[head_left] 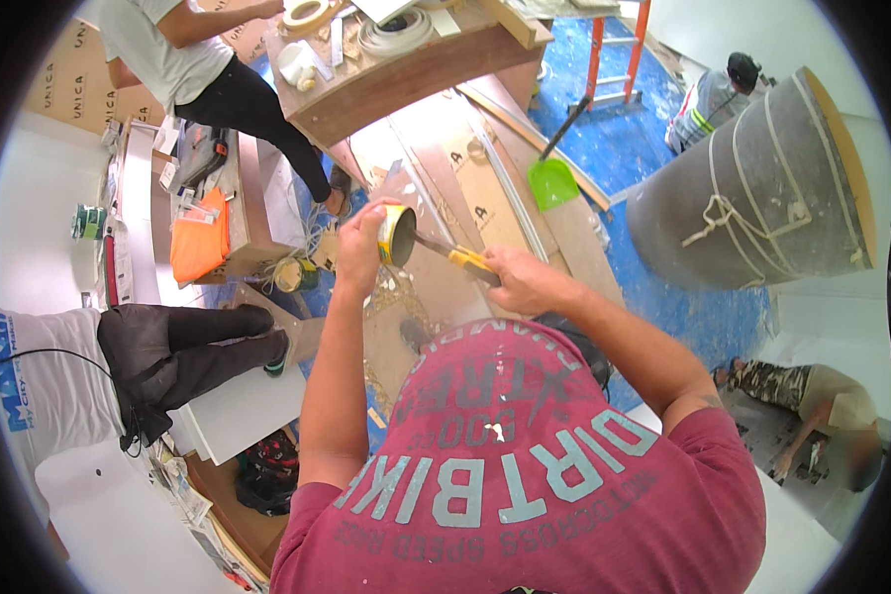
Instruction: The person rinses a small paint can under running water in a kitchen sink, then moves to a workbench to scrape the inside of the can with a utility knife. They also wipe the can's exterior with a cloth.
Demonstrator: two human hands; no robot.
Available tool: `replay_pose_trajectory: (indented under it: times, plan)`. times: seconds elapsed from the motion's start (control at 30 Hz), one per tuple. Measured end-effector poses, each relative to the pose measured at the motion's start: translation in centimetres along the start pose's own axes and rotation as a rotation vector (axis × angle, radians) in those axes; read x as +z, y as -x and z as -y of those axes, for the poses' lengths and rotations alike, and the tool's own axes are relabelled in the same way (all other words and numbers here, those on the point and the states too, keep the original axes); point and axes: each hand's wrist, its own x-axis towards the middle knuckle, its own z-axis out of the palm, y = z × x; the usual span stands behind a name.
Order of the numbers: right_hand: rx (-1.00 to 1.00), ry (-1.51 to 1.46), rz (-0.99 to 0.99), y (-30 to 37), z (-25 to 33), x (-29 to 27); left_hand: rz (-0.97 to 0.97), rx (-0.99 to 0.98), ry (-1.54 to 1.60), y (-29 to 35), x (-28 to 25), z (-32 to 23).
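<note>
In front of my chest, my left hand (pixel 359 249) is wrapped round a small yellow can (pixel 397 236), tilted so that its open mouth faces right. My right hand (pixel 523 281) grips a putty knife (pixel 470 261) by its yellow and black handle. The knife's blade points left and reaches the can's mouth; its tip is hard to make out there. What is inside the can shows only as a dark grey hollow.
A curved wooden counter (pixel 406 94) with tape and coiled strip stands ahead. Beyond are an orange ladder (pixel 619 59) and a green dustpan (pixel 552 184). A roped grey cylinder (pixel 752 188) stands right. Two people work at left, two at right. Wood shavings lie below my hands.
</note>
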Motion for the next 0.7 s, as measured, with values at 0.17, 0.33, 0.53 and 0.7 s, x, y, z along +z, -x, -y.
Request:
replay_pose_trajectory:
  times: [0.17, 0.33, 0.53, 0.7]
  plan:
    - [0.083, 0.042, 0.194, -0.9, 1.0, -1.3, -0.027, 0.008, -0.022, -0.6, -0.7, 1.0]
    - [-0.076, 0.013, 0.097, -1.3, -2.4, 0.5, -0.084, -0.005, -0.044, -0.5, -0.9, 2.1]
    - [-0.125, -0.056, 0.272, -3.9, -1.2, -0.6, -0.152, -0.052, 0.107, 1.1, -2.3, 2.3]
    - [-0.109, -0.062, 0.450, -7.1, 0.5, -1.2, -0.224, -0.064, 0.248, 2.3, -4.8, 3.6]
